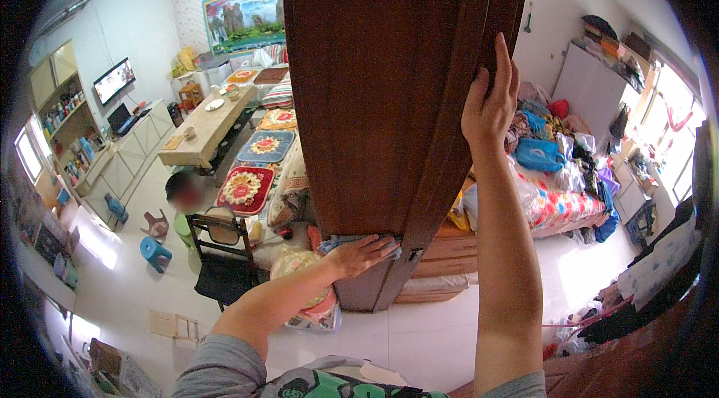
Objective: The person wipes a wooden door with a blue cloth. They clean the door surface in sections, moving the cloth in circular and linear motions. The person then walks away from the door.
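Note:
A tall dark brown wooden door [376, 95] stands upright directly before me, its panelled face and right edge both visible. My left hand [362, 256] lies spread over a folded blue-grey cloth [337, 242], pressing it flat to the lower part of the door. Most of that cloth is hidden under the palm and fingers. Higher up, my right hand [493, 97] rests against the door's right side, fingers pointing upward and thumb apart, with nothing held. A small metal lock plate [415, 255] sits on the door edge, to the right of my left hand.
Beside the door's foot, at left, are plastic bags [314, 314] and a black folding chair [224, 263]. Behind that chair is a person [184, 191]. A blue stool [154, 255] and a long table [210, 125] stand farther left. Right of the door, a bed [561, 196] carries piled clothes and bags.

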A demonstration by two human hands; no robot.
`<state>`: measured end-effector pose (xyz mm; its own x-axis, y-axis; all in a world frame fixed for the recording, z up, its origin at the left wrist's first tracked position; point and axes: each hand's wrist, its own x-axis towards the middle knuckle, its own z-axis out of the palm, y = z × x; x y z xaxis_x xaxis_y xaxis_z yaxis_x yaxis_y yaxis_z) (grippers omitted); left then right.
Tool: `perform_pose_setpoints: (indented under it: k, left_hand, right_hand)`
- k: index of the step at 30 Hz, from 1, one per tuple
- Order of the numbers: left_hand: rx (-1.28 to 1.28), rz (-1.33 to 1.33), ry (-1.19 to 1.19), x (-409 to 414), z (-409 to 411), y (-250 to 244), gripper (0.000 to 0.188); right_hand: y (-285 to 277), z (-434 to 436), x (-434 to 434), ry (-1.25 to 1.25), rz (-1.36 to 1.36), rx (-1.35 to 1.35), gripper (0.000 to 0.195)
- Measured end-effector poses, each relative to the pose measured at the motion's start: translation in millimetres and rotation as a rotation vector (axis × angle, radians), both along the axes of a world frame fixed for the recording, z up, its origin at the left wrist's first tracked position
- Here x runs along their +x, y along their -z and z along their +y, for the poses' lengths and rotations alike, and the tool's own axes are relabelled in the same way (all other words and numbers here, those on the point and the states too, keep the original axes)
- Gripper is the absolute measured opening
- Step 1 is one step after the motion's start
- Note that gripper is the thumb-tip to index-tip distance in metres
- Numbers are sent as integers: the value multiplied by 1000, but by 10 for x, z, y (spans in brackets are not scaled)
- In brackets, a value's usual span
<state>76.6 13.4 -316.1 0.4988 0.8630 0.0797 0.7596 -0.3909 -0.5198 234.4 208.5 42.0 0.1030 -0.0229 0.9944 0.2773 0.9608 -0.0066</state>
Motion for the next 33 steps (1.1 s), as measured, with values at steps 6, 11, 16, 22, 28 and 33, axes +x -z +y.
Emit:
perform_pose_setpoints:
  k: [6,11,16,22,28,33]
  left_hand:
    - [85,-118,31,-19,-6,-699,56]
    - [262,-35,10,49,-42,-1332,46]
    - [413,-8,22,69,-5,-1800,51]
    - [510,-69,22,-2,78,-2181,57]
    - [627,-155,-48,109,50,-2855,74]
    - [818,-238,-81,73,37,-3537,78]
  right_hand:
    - [4,-42,21,0,-27,-90,56]
    - [17,-15,35,45,-38,-41,55]
    - [29,6,48,19,-44,-53,55]
    - [13,-25,41,0,-52,-81,56]
    - [14,-33,39,-1,-47,-79,57]
    - [25,1,32,31,-34,-75,56]
